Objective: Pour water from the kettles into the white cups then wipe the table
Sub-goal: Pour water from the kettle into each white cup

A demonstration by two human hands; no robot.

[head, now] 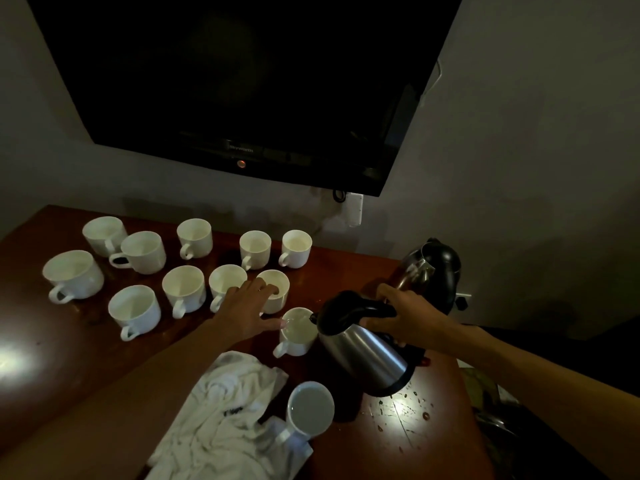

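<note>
My right hand (403, 315) grips the black handle of a steel kettle (363, 355), tilted left with its spout over a white cup (298, 332). My left hand (247, 308) lies spread open between that cup and another white cup (275, 291): its thumb touches the rim of the first and its fingertips rest on the rim of the second. A second kettle (431, 271) stands upright at the back right. A full white cup (309, 410) sits near the front, beside a crumpled white cloth (221, 417). Several more white cups (138, 252) stand across the brown table (52, 358).
A dark wall-mounted television (242, 81) hangs above the table's back edge. Water drops speckle the table's front right corner (405, 410). A white socket strip (354, 209) hangs on the wall behind the kettles.
</note>
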